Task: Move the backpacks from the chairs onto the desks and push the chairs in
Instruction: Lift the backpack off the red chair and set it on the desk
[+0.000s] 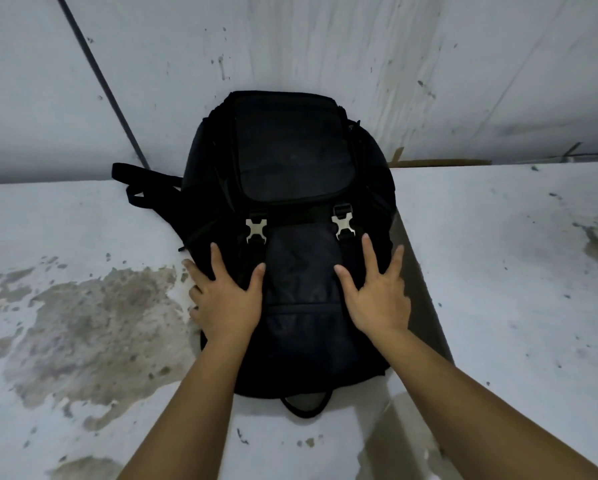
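Observation:
A black backpack with two metal buckles lies flat on the white, stained desk, its top leaning against the wall. My left hand rests flat on the backpack's lower left side, fingers spread and straight. On the lower right side my right hand lies flat as well, fingers spread. Neither hand curls round any part of the bag. One shoulder strap sticks out at the left. No chair is in view.
A second white desk surface adjoins on the right, with a dark seam between the two desks under the bag's right edge. The grey marked wall stands right behind. A dark cable runs down the wall.

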